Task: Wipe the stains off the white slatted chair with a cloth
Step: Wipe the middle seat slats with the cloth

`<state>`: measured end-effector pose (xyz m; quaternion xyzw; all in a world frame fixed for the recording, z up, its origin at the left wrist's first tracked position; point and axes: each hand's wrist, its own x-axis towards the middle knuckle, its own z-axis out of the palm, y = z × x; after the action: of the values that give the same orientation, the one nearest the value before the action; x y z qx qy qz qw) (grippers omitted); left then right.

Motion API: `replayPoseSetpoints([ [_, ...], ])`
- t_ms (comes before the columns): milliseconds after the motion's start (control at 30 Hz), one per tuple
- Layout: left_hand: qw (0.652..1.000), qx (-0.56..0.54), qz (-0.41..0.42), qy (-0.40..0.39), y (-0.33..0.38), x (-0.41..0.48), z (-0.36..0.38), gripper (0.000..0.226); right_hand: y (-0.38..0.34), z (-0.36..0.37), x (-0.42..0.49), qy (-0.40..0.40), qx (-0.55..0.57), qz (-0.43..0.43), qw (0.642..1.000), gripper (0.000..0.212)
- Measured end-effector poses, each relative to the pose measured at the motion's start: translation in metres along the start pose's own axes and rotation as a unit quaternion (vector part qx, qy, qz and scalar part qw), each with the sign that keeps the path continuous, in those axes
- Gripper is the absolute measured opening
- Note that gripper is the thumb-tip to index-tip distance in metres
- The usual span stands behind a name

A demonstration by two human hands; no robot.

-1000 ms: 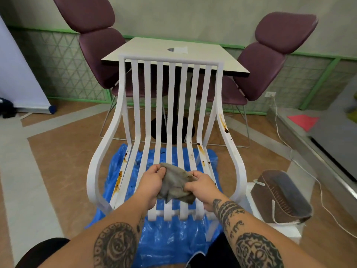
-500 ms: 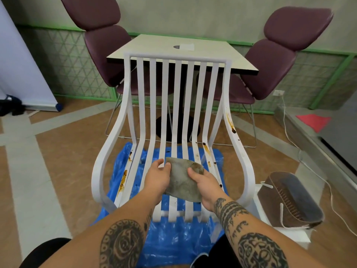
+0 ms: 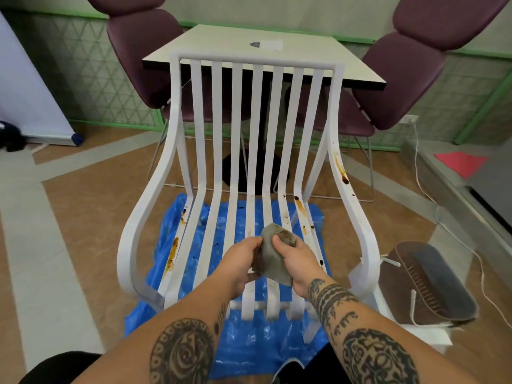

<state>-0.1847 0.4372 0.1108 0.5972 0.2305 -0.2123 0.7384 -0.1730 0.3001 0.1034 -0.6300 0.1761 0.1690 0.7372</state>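
Chair [image 3: 255, 57] shows stains [image 3: 300, 207] along both side edges. Left hand [image 3: 241, 259] and right hand [image 3: 297, 261] pinch the cloth [image 3: 273, 256] together above the slats, apparently folding it.

No legible text, brand, number or sign. White slip [image 3: 273, 45] on the desk [image 3: 221, 42] beyond the chair: too small and blurred to read. Forearm tattoos [image 3: 379, 356]: dark patterns, with letter-like marks near the right wrist that cannot be made out.
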Motion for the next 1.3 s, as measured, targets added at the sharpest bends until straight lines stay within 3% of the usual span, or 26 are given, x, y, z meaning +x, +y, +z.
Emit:
replayPoseSetpoints([
  [200, 0.991, 0.13, 0.038, 0.001, 0.012, 0.03, -0.023, 0.024, -0.005, -0.004, 0.043, -0.014, -0.009, 0.025, 1.0, 0.027],
  [333, 0.977, 0.138, 0.1, 0.127, 0.012, 0.072, -0.06, 0.022, -0.018, -0.01, 0.085, 0.059, -0.061, -0.022, 0.996, 0.011],
  [400, 0.948, 0.222, 0.124, 0.192, 0.01, 0.093, -0.076, 0.026, -0.019, -0.011, 0.109, 0.1, -0.119, -0.037, 0.987, 0.003],
  [467, 0.895, 0.352, 0.16, 0.224, 0.009, 0.121, -0.085, 0.028, -0.02, -0.01, 0.128, 0.116, -0.154, -0.039, 0.98, 0.001],
  [600, 0.804, 0.536, 0.201, 0.159, 0.019, 0.173, -0.093, 0.037, -0.024, 0.004, 0.166, 0.11, -0.217, -0.041, 0.969, 0.011],
  [767, 0.761, 0.613, 0.166, 0.131, 0.015, 0.216, -0.103, 0.053, -0.039, 0.027, 0.217, 0.116, -0.314, -0.094, 0.938, 0.014],
  [967, 0.733, 0.623, 0.202, 0.183, -0.003, 0.223, -0.105, 0.052, -0.038, 0.053, 0.269, 0.114, -0.445, -0.146, 0.876, 0.03],
  [1100, 0.732, 0.62, 0.208, 0.191, -0.004, 0.226, -0.105, 0.052, -0.036, 0.06, 0.295, 0.106, -0.525, -0.183, 0.824, 0.019],
  [1233, 0.734, 0.615, 0.209, 0.196, -0.006, 0.225, -0.104, 0.052, -0.033, 0.064, 0.31, 0.052, -0.646, -0.171, 0.742, 0.021],
  [1300, 0.733, 0.617, 0.207, 0.198, -0.005, 0.225, -0.104, 0.052, -0.032, 0.066, 0.312, 0.038, -0.674, -0.165, 0.719, 0.022],
])
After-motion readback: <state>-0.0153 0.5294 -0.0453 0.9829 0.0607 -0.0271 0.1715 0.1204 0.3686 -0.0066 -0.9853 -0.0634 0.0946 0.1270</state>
